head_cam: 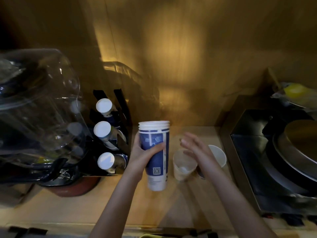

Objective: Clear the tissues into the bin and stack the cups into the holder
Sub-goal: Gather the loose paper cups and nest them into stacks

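Note:
My left hand (143,152) grips a stack of several nested blue-and-white paper cups (157,155), held upright above the counter. My right hand (194,146) hovers open, fingers spread, just right of the stack and above a pale cup (184,166) that stands on the counter with something small and white inside. A white cup (218,155) stands partly hidden behind my right hand. To the left is a black cup holder (122,121) with three rows of cups lying in its slots, white bases facing me (103,105).
A large clear water bottle (39,107) on a dispenser fills the left side. A dark appliance (267,155) with a round metal part stands on the right. The wooden counter (89,206) runs toward me, with a wall close behind.

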